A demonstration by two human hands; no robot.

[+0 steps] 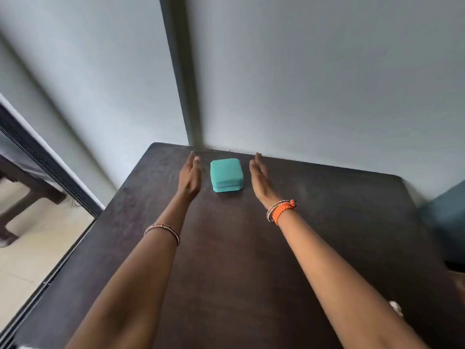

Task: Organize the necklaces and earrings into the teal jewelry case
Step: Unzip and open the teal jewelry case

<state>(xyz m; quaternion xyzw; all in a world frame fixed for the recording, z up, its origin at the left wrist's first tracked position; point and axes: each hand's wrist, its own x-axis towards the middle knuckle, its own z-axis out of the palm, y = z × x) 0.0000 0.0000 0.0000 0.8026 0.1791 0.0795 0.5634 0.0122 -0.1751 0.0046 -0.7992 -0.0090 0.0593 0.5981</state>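
Note:
A small teal jewelry case (227,174) sits closed on the dark wooden table (226,260), near the far edge by the wall. My left hand (190,176) is stretched out to the left of the case with straight fingers, a small gap away from it. My right hand (259,176) is held the same way on the case's right side, also not touching it. Both hands hold nothing. Thin bangles circle my left wrist, and an orange braided band with bangles circles my right wrist. No necklaces or earrings show on the table.
A grey wall (314,79) with a dark vertical strip rises right behind the table. A glass door frame (50,170) and tiled floor lie to the left. A blue-grey object (442,217) stands past the table's right edge. A small pale thing (396,307) peeks out by my right forearm.

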